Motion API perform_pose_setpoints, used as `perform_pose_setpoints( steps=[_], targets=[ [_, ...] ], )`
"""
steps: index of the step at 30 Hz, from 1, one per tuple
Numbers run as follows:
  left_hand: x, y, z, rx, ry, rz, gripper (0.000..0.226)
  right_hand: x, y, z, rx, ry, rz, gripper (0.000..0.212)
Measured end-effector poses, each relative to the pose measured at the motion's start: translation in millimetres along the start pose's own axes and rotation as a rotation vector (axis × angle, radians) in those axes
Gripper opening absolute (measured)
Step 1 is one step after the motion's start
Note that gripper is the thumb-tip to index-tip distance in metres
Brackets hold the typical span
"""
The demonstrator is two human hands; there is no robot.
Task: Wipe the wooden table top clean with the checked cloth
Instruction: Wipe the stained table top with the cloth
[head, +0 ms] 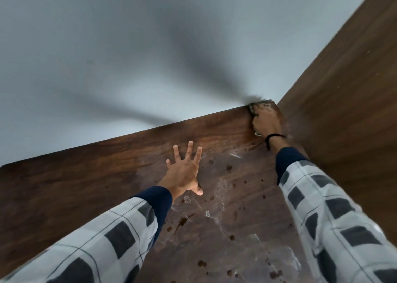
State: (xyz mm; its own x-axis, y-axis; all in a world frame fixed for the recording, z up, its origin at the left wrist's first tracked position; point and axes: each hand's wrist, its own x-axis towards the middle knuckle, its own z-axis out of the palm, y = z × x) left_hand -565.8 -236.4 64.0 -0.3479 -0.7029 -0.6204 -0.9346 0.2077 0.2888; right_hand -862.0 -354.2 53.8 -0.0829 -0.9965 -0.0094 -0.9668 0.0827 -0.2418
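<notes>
The dark wooden table top (90, 175) fills the lower half of the head view and carries brown spots and pale wet smears down its middle. My right hand (266, 121) is pressed down on a bunched cloth (251, 108) at the table's far right corner, against the wall and a wooden panel; only a small dark edge of the cloth shows past my fingers, and its pattern is not clear. My left hand (185, 172) lies flat on the table near the middle, fingers spread, holding nothing.
A tall wooden panel (343, 89) rises along the table's right side. A pale grey wall (129, 56) stands behind the far edge, with blurred dark shadows across it. Brown stains (182, 220) dot the near middle of the top.
</notes>
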Motion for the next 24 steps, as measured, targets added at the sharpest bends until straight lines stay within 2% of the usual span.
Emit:
perform_pose_setpoints(
  steps=[2,5,9,11,13,15,17,21,24],
  targets=[
    [-0.9,0.8,-1.1,-0.008,-0.009,-0.010,0.146,-20.7,-37.1,12.6,0.053,0.002,-0.063,0.050],
    [-3.7,-3.1,0.7,-0.016,-0.008,0.005,0.145,-51.1,-83.1,35.9,0.127,-0.023,-0.102,0.052],
    [-24.4,-16.6,-6.1,-0.141,0.092,0.098,0.147,-52.1,-72.7,44.5,0.101,-0.056,-0.055,0.054],
    [-45.1,-46.6,-18.6,-0.236,0.195,0.021,0.145,-45.0,-67.9,42.2,0.069,-0.076,-0.041,0.050],
    [-72.2,-98.1,-28.9,-0.238,0.248,-0.134,0.143,-46.7,-82.7,42.6,0.021,-0.069,-0.071,0.042],
    [-99.8,-158.9,-31.8,-0.212,0.215,-0.307,0.144,-54.3,-117.4,47.3,0.001,-0.068,-0.121,0.038],
    [-128.9,-211.9,-27.5,-0.210,0.126,-0.438,0.144,-70.4,-169.9,56.5,-0.007,-0.117,-0.184,0.045],
    [-160.3,-263.5,-9.4,-0.195,-0.047,-0.493,0.147,-113.4,-269.5,80.9,-0.010,-0.176,-0.260,0.051],
    [-169.5,-273.8,3.1,-0.221,-0.055,-0.470,0.148,-140.9,-320.5,92.5,0.005,-0.207,-0.297,0.047]
  ],
)
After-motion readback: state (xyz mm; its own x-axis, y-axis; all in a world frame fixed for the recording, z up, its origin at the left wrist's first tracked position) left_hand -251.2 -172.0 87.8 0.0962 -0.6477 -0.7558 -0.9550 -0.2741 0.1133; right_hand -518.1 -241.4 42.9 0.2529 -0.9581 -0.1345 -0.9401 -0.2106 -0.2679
